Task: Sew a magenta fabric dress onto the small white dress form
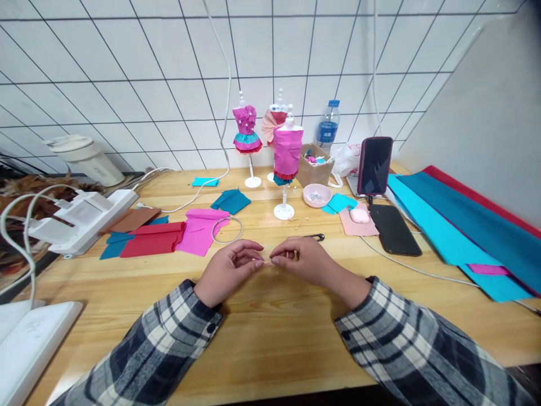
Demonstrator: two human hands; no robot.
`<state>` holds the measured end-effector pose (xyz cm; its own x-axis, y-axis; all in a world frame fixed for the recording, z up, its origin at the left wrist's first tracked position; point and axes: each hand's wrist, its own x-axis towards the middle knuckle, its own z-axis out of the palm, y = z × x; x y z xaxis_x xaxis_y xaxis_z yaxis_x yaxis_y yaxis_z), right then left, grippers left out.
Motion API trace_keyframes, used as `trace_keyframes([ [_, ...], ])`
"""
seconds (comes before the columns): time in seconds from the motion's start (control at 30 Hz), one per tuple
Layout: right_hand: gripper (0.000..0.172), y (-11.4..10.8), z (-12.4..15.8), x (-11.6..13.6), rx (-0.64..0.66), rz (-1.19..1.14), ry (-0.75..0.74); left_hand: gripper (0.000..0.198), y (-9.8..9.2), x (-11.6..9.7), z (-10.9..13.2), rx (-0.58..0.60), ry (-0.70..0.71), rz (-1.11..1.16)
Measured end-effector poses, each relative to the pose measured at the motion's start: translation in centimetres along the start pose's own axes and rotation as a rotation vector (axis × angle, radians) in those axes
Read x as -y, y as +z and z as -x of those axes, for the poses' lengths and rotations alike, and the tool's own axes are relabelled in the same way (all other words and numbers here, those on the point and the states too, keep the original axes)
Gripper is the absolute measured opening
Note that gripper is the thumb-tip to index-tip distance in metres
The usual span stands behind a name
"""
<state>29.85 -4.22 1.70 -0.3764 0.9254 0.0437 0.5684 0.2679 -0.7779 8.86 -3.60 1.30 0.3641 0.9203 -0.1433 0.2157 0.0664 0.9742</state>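
Fingers and thumb of my left hand (232,268) are pinched together above the wooden table. My right hand (306,260) pinches opposite it, its fingertips a small gap away. Between the two hands runs a thin, pale pinkish strip (267,263), mostly hidden by the fingers; its material is too small to tell. Just beyond my right hand, the black end of a tool (316,237) sticks out. Ahead stands a small white mannequin (284,211) wrapped in a pink crepe-paper top (288,148) with red and teal ruffles.
Behind are another dressed mannequin (247,121), a cardboard box (313,172) and a pink bead dish (316,195). Folded pink paper (200,231), red paper (152,239) and a ring-shaped band (227,230) lie left. Phones (394,230), long paper sheets (448,220) and a power strip (93,220) flank the table.
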Motion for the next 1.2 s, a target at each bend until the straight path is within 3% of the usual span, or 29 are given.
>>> trace_keyframes([
  [0.47,0.012,0.2,0.2,0.4,0.028,0.148,-0.084,0.036,0.5,-0.1,0.1,-0.013,0.047,-0.102],
  [0.57,0.009,0.7,0.1,0.3,-0.060,0.121,-0.027,0.038,0.7,0.1,0.0,-0.118,0.052,-0.148],
  [0.63,0.008,1.2,0.1,0.3,-0.162,0.069,0.018,0.030,0.9,0.2,-0.1,-0.151,0.076,-0.245],
  [0.77,0.006,2.1,0.1,0.4,-0.256,0.003,-0.005,0.017,1.1,0.4,-0.1,-0.103,0.182,-0.367],
  [0.9,0.008,2.3,0.2,0.4,-0.217,0.029,-0.032,0.021,1.1,0.4,-0.1,-0.075,0.203,-0.358],
  [1.1,0.008,1.3,0.3,0.1,-0.140,0.204,-0.091,0.022,0.5,0.1,0.1,0.067,0.175,-0.436],
  [1.2,0.008,1.1,0.3,0.0,-0.133,0.237,-0.106,0.023,0.5,-0.1,0.3,0.041,0.172,-0.485],
])
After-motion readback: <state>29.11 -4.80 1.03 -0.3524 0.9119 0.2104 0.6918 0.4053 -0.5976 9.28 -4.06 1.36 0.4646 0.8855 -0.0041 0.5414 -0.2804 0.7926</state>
